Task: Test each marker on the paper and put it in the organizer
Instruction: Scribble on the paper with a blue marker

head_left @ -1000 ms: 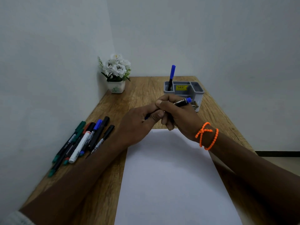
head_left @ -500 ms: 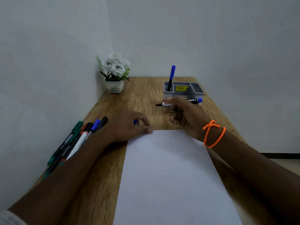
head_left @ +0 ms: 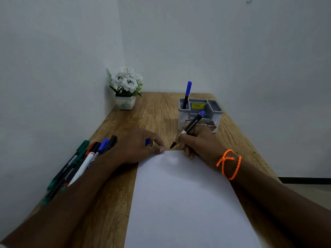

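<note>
At paper (head_left: 179,194) top | R hand (head_left: 200,142) grips marker (head_left: 192,125) | L hand (head_left: 138,147) holds cap (head_left: 147,141)

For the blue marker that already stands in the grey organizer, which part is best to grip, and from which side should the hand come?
Grip the blue marker by its blue upper end, coming from above. It stands almost upright, leaning slightly, in the back-left compartment of the organizer, so the walls hide its lower end. A pinch across the exposed end, then a lift along its lean, looks easiest.
</note>
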